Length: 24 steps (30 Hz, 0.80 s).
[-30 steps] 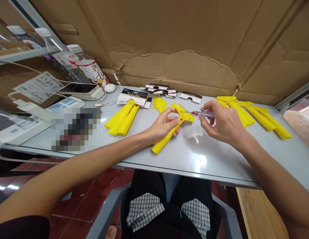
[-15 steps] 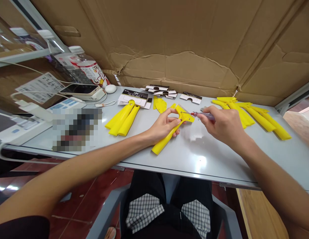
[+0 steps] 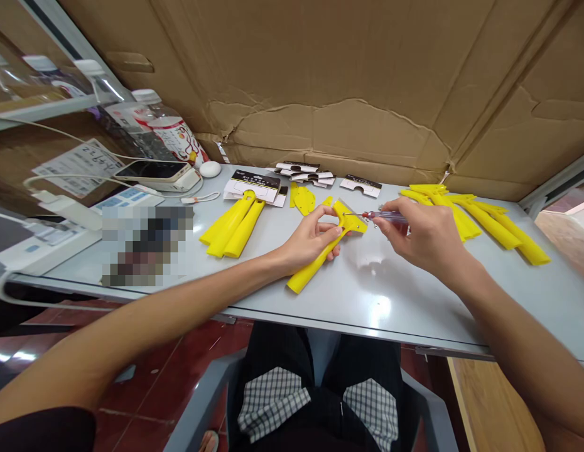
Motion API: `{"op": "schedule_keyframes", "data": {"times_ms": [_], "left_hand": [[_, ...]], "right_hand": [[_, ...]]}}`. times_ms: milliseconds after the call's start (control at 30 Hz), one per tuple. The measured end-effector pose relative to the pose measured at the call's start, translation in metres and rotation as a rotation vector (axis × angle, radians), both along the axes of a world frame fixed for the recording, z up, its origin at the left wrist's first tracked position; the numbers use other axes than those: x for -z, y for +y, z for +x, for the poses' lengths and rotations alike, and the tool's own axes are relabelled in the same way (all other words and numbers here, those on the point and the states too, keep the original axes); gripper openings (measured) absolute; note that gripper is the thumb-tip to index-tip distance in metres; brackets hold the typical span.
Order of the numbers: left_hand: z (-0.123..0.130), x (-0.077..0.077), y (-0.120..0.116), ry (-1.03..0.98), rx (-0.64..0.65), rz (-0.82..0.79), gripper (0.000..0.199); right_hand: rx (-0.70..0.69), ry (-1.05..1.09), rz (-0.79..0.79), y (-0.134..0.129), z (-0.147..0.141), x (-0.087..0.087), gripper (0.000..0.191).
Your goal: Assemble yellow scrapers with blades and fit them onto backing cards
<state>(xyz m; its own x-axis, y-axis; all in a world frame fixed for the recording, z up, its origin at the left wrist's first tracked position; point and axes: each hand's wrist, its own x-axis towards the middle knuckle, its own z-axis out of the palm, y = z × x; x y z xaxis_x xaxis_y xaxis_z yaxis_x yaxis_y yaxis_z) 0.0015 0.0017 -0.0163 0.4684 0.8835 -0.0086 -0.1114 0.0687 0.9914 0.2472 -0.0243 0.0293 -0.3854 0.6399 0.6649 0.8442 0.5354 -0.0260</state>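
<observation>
My left hand (image 3: 307, 243) is closed around the neck of a yellow plastic scraper (image 3: 311, 269), its handle slanting down toward the table's front edge. The scraper's wide head has small screws in it and a thin blade edge at its far side. In my right hand (image 3: 428, 235) is a screwdriver (image 3: 390, 216) with a see-through reddish handle; its shaft points left and the tip meets the scraper head near a screw. Small metal screws (image 3: 375, 225) lie on the table by the screwdriver, partly hidden by my fingers. Behind my left hand lie flat yellow plates (image 3: 304, 201).
Carded yellow scrapers (image 3: 235, 229) lie on the left, and several yellow handles (image 3: 499, 229) are piled on the right. Folded black-and-white cards (image 3: 305, 174) lie along the cardboard wall (image 3: 377, 75). A power strip (image 3: 51, 242), a phone (image 3: 153, 171) and bottles (image 3: 167, 125) crowd the left end.
My right hand and the screwdriver have shifted very slightly, with the tip still at the scraper head. The left hand keeps the same hold.
</observation>
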Motion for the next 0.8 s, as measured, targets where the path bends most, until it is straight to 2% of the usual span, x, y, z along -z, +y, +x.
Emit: {"op": "schedule_keyframes", "data": {"times_ms": [167, 267, 467, 800], "left_hand": [[-0.0003, 0.0028, 0.0009, 0.006, 0.001, 0.011, 0.039], [-0.0001, 0.0037, 0.0013, 0.018, -0.008, 0.016, 0.038], [-0.0001, 0.0036, 0.0021, -0.012, 0.005, 0.0, 0.035], [-0.0012, 0.0061, 0.004, 0.002, -0.008, 0.007, 0.04]], "right_hand": [[0.108, -0.036, 0.045, 0.0048, 0.0009, 0.0062, 0.043], [0.081, -0.016, 0.021, 0.003, -0.0006, 0.0031, 0.034], [-0.091, 0.008, -0.043, -0.0011, -0.0005, -0.0026, 0.014], [-0.028, -0.005, 0.006, 0.0025, 0.0016, 0.0053, 0.022]]}}
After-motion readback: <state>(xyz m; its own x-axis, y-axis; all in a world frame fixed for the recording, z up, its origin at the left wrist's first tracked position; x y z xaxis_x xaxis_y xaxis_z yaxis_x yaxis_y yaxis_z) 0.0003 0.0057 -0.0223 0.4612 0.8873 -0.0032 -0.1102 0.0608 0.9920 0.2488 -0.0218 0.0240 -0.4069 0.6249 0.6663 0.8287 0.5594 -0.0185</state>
